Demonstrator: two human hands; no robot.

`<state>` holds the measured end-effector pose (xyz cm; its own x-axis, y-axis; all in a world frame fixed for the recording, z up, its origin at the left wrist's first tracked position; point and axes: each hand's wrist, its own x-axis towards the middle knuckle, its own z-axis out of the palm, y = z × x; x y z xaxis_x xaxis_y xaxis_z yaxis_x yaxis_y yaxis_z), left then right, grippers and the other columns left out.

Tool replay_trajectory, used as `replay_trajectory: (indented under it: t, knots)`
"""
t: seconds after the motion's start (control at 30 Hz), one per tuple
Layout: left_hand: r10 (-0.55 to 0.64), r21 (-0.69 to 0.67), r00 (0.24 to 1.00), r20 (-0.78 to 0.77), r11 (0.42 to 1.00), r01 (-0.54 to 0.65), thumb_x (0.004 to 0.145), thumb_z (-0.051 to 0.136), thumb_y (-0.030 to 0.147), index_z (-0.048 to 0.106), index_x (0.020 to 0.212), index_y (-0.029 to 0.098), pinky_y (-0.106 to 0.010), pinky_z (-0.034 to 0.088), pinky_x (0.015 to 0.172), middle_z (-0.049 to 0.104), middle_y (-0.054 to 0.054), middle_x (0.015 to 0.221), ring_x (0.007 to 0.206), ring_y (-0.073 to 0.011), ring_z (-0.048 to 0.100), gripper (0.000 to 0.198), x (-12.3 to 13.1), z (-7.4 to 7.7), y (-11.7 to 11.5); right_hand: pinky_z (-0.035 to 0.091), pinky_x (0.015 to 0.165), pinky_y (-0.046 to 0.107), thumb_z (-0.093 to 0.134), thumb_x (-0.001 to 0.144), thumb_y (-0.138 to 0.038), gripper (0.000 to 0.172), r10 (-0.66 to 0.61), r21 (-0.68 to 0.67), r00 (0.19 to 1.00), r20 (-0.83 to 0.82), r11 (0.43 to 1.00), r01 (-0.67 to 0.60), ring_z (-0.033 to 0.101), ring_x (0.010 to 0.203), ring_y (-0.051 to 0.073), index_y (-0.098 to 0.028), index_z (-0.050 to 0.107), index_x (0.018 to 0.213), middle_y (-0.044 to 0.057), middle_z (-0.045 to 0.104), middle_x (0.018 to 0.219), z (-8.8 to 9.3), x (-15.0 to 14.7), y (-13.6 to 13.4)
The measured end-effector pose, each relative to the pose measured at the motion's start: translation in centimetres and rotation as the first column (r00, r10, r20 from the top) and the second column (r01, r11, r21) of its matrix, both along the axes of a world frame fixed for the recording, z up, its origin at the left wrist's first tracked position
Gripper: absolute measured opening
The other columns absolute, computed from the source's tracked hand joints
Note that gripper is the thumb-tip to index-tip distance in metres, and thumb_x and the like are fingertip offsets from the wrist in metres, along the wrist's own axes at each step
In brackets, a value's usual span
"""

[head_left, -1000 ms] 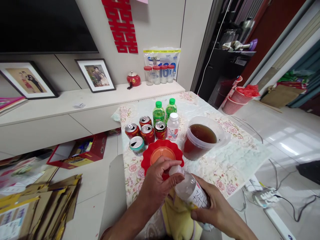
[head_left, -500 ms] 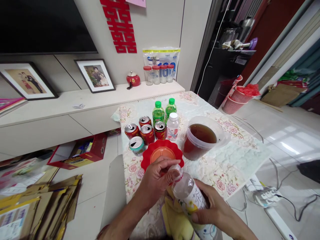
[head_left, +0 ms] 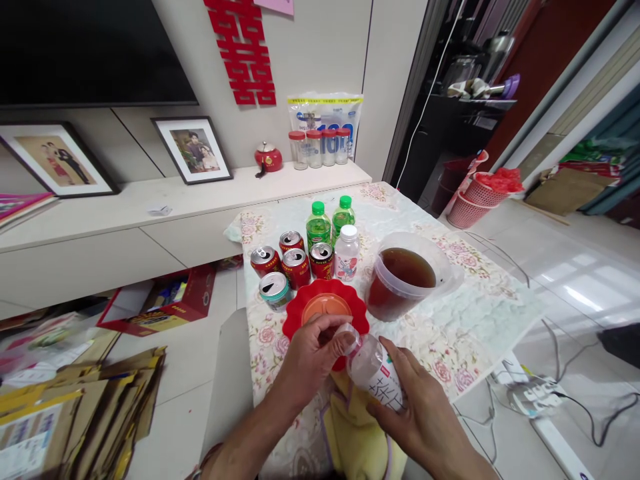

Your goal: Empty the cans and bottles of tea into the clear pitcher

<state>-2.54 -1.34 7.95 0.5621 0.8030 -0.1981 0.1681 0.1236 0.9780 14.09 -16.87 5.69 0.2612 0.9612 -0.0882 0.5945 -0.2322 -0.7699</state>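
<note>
My right hand (head_left: 420, 400) is wrapped round a clear plastic bottle (head_left: 383, 383) with a white label, tilted with its neck toward my left hand. With thumb and fingers pinched, my left hand (head_left: 313, 353) grips the whitish cap (head_left: 346, 331) at the bottle's neck. Whether the cap is still joined to the neck, I cannot tell. Just beyond the hands lies a red scalloped dish (head_left: 295, 320) with an orange inner part. A yellow cloth (head_left: 350, 433) hangs below the bottle.
On the flowered tablecloth (head_left: 475, 333) stand a clear tub (head_left: 395, 303) of brown liquid, several opened cans (head_left: 296, 268), two green-capped bottles (head_left: 319, 227) and a white-capped bottle (head_left: 347, 253). Lidded jars (head_left: 314, 150) line the cabinet. Flattened cardboard (head_left: 100, 413) lies left; cables and a power strip (head_left: 560, 443) right.
The bottle has turned in my right hand, so another side of its label shows. My right hand has shifted its hold toward the neck; my left hand stays pinched there.
</note>
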Motion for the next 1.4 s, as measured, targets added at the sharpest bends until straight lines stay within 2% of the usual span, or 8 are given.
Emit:
replay_trajectory:
  t: [0.13, 0.43, 0.67, 0.83, 0.97, 1.17, 1.27, 1.4]
  knots:
    - [-0.007, 0.031, 1.0, -0.018, 0.999, 0.007, 0.083, 0.079, 0.062, 0.081, 0.114, 0.02, -0.041, 0.059, 0.092, 0.078, -0.01, 0.112, 0.1, -0.0271, 0.073, 0.052, -0.1, 0.2, 0.3, 0.051, 0.106, 0.053, 0.068, 0.08, -0.035, 0.081, -0.019, 0.001, 1.0, 0.023, 1.0, 0.019, 0.063, 0.124, 0.035, -0.024, 0.044, 0.156, 0.016, 0.062, 0.138, -0.3, -0.1, 0.0]
    - [-0.095, 0.081, 0.994, 0.045, 0.993, 0.091, 0.081, 0.083, 0.061, 0.083, 0.115, 0.025, -0.04, 0.058, 0.093, 0.076, -0.009, 0.114, 0.105, -0.0277, 0.07, 0.049, -0.4, 0.5, 1.3, 0.046, 0.11, 0.046, 0.075, 0.069, -0.031, 0.083, -0.028, -0.154, 0.88, -0.474, 0.987, -0.051, 0.061, 0.124, 0.032, -0.021, 0.053, 0.148, 0.01, 0.065, 0.138, 3.8, -0.3, 1.1]
    - [-0.173, 0.065, 0.983, 0.058, 0.983, 0.17, 0.082, 0.084, 0.055, 0.084, 0.114, 0.028, -0.043, 0.056, 0.099, 0.075, -0.007, 0.115, 0.108, -0.0277, 0.07, 0.041, -0.2, 1.0, 1.2, 0.044, 0.111, 0.045, 0.079, 0.07, -0.03, 0.069, 0.019, -0.082, 0.807, -0.59, 0.993, -0.083, 0.063, 0.11, 0.028, -0.023, 0.063, 0.137, 0.006, 0.069, 0.125, 3.4, 0.2, 1.3]
    - [-0.252, -0.076, 0.949, 0.188, 0.96, 0.27, 0.082, 0.086, 0.053, 0.082, 0.116, 0.028, -0.042, 0.057, 0.102, 0.074, -0.007, 0.128, 0.117, -0.0277, 0.07, 0.042, -0.5, 1.7, 1.2, 0.048, 0.103, 0.04, 0.083, 0.069, -0.032, 0.068, 0.04, -0.072, 0.709, -0.704, 0.989, -0.127, 0.065, 0.106, 0.027, -0.025, 0.066, 0.135, 0.004, 0.072, 0.119, 2.8, 0.6, 0.9]
    - [-0.312, 0.035, 0.937, 0.156, 0.95, 0.31, 0.089, 0.079, 0.057, 0.08, 0.12, 0.031, -0.044, 0.052, 0.111, 0.066, -0.008, 0.143, 0.132, -0.0292, 0.062, 0.041, -0.6, 1.7, 1.1, 0.046, 0.108, 0.042, 0.081, 0.07, -0.033, 0.07, 0.029, -0.065, 0.743, -0.669, 0.993, -0.097, 0.063, 0.11, 0.028, -0.025, 0.064, 0.137, 0.005, 0.07, 0.122, 2.8, 0.5, 0.9]
    - [-0.169, -0.02, 0.976, 0.14, 0.985, 0.173, 0.081, 0.084, 0.057, 0.083, 0.102, 0.025, -0.038, 0.058, 0.091, 0.074, -0.007, 0.105, 0.098, -0.0238, 0.069, 0.038, -0.1, 1.8, 0.4, 0.039, 0.117, 0.047, 0.083, 0.068, -0.039, 0.073, 0.032, -0.064, 0.812, -0.583, 0.994, -0.086, 0.061, 0.115, 0.031, -0.024, 0.064, 0.137, 0.006, 0.069, 0.126, 2.7, 0.6, 0.8]
    - [-0.194, -0.13, 0.95, 0.244, 0.964, 0.231, 0.082, 0.084, 0.049, 0.075, 0.125, 0.026, -0.04, 0.057, 0.099, 0.075, -0.009, 0.126, 0.118, -0.028, 0.069, 0.049, -0.2, 2.6, 0.3, 0.042, 0.114, 0.045, 0.082, 0.069, -0.038, 0.076, 0.046, -0.041, 0.805, -0.592, 0.995, -0.088, 0.06, 0.124, 0.031, -0.025, 0.061, 0.141, 0.007, 0.067, 0.134, 2.7, 0.6, 0.8]
    - [-0.123, 0.045, 0.986, 0.117, 0.992, 0.118, 0.083, 0.082, 0.055, 0.068, 0.137, 0.028, -0.046, 0.054, 0.107, 0.068, -0.011, 0.14, 0.127, -0.0312, 0.064, 0.062, -0.2, 3.1, -0.1, 0.043, 0.114, 0.044, 0.081, 0.072, -0.038, 0.076, 0.061, -0.005, 0.835, -0.546, 0.997, -0.076, 0.06, 0.125, 0.031, -0.026, 0.059, 0.144, 0.007, 0.066, 0.137, 2.5, 0.5, 0.8]
